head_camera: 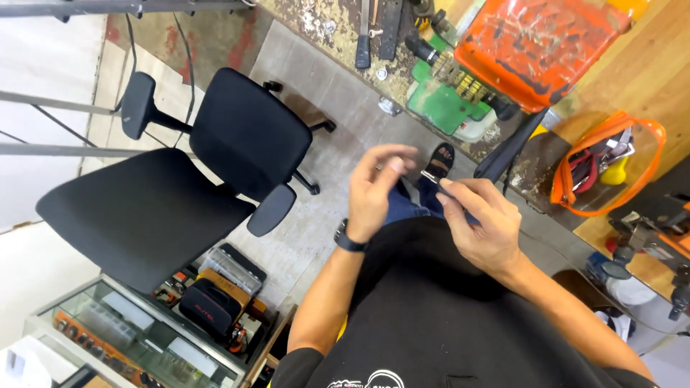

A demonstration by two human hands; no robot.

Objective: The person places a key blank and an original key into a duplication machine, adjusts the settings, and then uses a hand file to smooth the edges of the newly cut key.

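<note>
My right hand (483,224) pinches a small dark key-like tool (440,186) with a silvery tip, held out in front of my black shirt. My left hand (375,190) hovers just left of that tip, fingers loosely curled and apart, holding nothing that I can make out. A dark watch sits on my left wrist (349,241). Below the hands I see my blue trousers and a sandalled foot (439,159) on the floor.
A black office chair (188,169) stands to the left on the tiled floor. A cluttered workbench (632,79) at the right carries a green machine (447,100), an orange plastic cover (540,44) and tools. A glass display case (136,334) and a black pouch (208,307) sit at lower left.
</note>
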